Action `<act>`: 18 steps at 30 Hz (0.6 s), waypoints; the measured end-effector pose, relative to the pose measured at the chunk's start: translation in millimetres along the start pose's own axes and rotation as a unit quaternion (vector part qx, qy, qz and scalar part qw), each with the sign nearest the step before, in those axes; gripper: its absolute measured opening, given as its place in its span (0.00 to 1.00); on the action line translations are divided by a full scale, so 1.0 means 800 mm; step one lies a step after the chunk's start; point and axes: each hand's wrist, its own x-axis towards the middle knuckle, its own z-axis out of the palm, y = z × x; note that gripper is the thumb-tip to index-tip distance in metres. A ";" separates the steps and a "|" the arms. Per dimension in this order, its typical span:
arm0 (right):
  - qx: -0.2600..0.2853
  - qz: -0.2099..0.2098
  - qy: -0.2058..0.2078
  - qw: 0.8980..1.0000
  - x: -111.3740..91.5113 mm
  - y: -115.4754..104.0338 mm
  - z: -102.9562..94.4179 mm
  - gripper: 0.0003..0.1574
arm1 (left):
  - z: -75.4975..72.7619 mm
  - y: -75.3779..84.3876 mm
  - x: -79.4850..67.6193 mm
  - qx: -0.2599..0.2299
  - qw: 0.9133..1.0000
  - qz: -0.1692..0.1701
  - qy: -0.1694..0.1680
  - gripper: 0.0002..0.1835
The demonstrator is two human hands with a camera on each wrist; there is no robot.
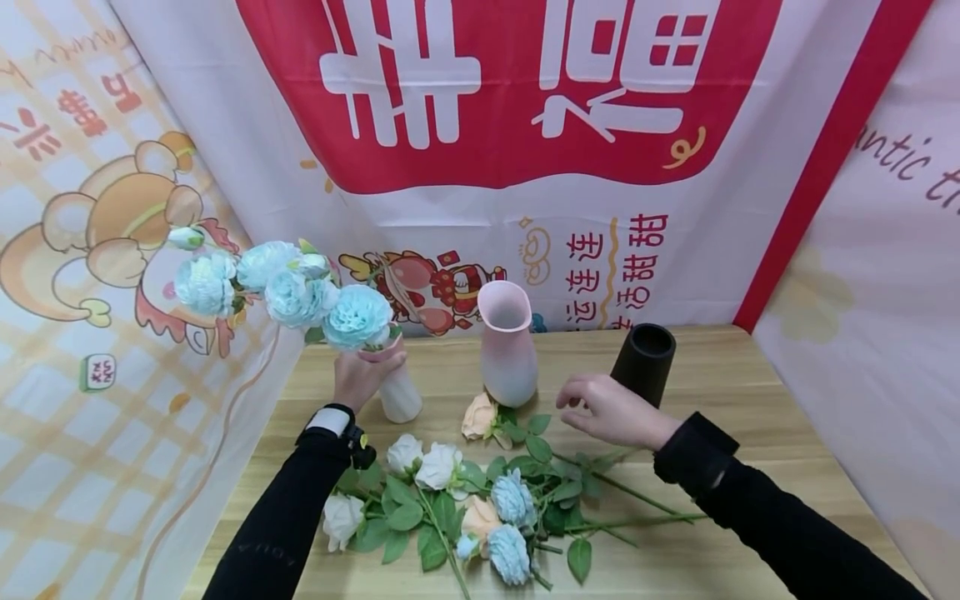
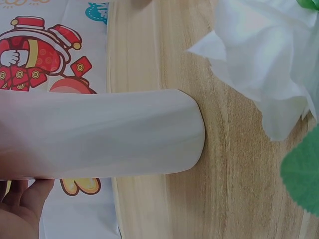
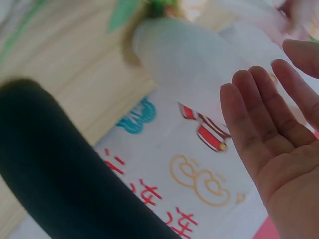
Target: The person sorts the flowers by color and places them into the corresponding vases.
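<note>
hands well apart: left [image 1: 365, 377] gripping slim vase [image 1: 401, 396] near table [image 1: 453, 350] edge, right [image 1: 611, 410] relaxed, empty, near black vase [image 1: 647, 367].

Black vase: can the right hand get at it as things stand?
Likely yes. The right hand looks empty, its fingers relaxed, and it hovers close to the black vase; nothing visible stands between them, though it may need to turn toward it.

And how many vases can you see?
3: a slim pink-and-white vase in the left hand, at left; a wide-mouthed pink-and-white vase in the middle; a black vase at right, partly behind the right hand.
</note>
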 end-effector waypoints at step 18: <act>-0.074 -0.019 -0.044 0.996 -0.049 0.022 0.062 0.09 | -0.002 0.002 -0.002 -0.009 1.000 0.007 -0.003 0.38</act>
